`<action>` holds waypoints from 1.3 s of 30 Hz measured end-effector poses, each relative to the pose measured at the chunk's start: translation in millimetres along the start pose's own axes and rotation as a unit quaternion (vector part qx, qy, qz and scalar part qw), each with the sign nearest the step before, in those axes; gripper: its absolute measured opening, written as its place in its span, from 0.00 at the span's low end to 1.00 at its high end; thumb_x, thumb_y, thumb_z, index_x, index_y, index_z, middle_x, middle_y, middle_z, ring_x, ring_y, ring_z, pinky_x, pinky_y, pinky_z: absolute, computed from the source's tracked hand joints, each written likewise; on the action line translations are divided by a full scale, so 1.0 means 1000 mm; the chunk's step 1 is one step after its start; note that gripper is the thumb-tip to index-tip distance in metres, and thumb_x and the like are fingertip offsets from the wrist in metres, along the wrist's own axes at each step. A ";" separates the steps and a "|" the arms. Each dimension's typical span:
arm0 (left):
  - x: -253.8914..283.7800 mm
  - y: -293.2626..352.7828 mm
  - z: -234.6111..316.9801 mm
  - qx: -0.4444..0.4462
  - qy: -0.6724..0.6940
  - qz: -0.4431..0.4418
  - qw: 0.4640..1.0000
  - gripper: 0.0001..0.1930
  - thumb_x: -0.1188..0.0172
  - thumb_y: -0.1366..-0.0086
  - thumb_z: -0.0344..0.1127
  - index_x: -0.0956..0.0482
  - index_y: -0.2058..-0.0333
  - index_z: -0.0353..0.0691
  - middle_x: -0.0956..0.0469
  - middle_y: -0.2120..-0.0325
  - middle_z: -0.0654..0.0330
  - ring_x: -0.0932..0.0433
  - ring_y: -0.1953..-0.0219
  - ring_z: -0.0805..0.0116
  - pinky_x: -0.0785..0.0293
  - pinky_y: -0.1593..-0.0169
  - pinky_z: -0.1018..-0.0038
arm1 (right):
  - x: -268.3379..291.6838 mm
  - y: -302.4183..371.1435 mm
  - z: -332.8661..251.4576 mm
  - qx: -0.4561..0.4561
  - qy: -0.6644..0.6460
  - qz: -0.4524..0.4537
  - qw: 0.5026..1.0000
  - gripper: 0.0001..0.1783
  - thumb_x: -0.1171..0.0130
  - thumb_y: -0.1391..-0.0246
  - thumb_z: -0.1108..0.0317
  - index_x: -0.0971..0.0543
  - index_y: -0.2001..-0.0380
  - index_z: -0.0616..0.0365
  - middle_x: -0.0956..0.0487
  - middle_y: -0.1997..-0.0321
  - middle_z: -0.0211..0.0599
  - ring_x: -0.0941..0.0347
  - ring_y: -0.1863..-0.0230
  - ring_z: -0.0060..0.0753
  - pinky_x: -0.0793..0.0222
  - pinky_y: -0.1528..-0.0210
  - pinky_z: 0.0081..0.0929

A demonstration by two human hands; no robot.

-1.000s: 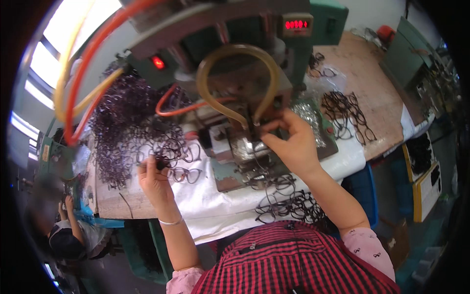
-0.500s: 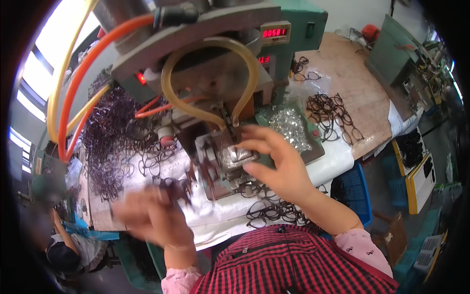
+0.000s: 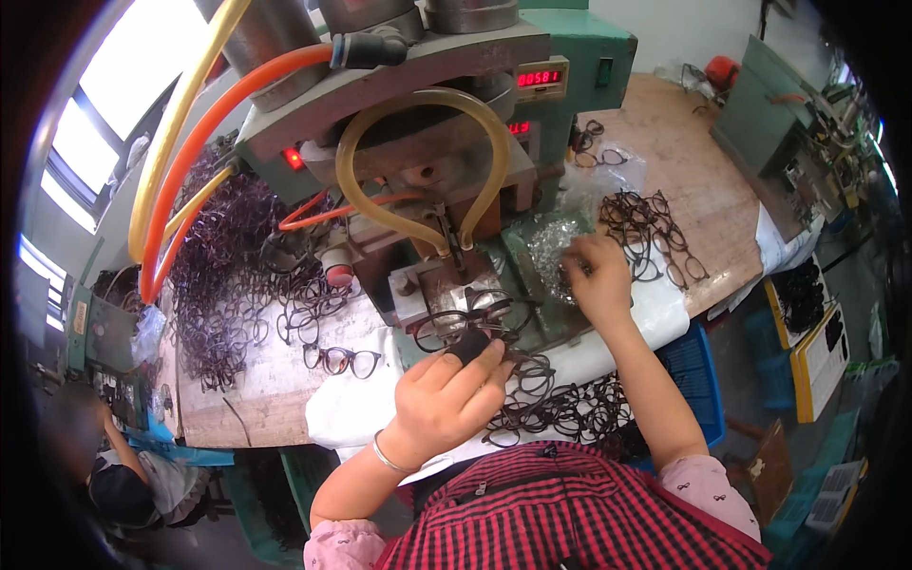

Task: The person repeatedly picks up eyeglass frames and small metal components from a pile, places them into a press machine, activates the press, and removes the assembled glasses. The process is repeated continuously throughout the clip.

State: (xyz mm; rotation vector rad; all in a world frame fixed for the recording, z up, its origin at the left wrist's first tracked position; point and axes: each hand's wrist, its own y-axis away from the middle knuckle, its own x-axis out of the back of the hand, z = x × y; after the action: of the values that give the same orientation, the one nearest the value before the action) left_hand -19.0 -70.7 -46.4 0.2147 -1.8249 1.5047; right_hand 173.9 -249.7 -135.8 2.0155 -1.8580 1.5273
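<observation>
Eyeglass frame [image 3: 463,321] at left hand [image 3: 445,399] fingertips

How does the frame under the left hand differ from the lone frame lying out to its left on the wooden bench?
The held frame sits on the machine's metal plate, pinched by the left hand; the lone frame lies flat on bare wood, untouched. The held frame lies close to the pile of frames near the person; the lone one lies apart, clear of the purple heap. Both are dark, round-eyed eyeglass fronts.
</observation>
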 end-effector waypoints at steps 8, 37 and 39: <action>-0.002 0.002 -0.001 0.018 0.026 0.007 0.999 0.14 0.28 0.51 0.26 0.25 0.69 0.42 0.15 0.65 0.61 0.31 0.83 0.73 0.34 0.79 0.77 | 0.003 0.003 0.005 -0.163 -0.230 -0.032 0.959 0.09 0.42 0.40 0.73 0.17 0.58 0.61 0.18 0.67 0.30 0.26 0.69 0.23 0.31 0.64 0.22; 0.065 0.006 -0.019 0.010 0.746 -0.172 0.643 0.09 0.50 0.32 0.27 0.22 0.66 0.27 0.24 0.75 0.52 0.24 0.73 0.56 0.27 0.66 0.67 | 0.043 0.036 -0.023 -0.198 -0.417 -0.067 0.885 0.09 0.37 0.46 0.78 0.17 0.60 0.63 0.17 0.60 0.33 0.23 0.58 0.22 0.29 0.54 0.20; 0.055 0.032 -0.017 0.275 0.607 -0.007 0.746 0.06 0.40 0.38 0.27 0.27 0.68 0.31 0.28 0.76 0.56 0.29 0.73 0.62 0.30 0.64 0.71 | 0.046 0.008 -0.059 -0.075 -0.384 -0.116 0.913 0.10 0.35 0.48 0.78 0.16 0.60 0.61 0.17 0.61 0.33 0.22 0.59 0.22 0.29 0.54 0.21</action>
State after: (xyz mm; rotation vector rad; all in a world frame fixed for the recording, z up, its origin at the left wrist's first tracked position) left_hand -68.2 -28.0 -35.5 -0.4153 -0.3183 1.5249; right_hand 122.8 -252.8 -81.1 2.8693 -1.7171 0.5234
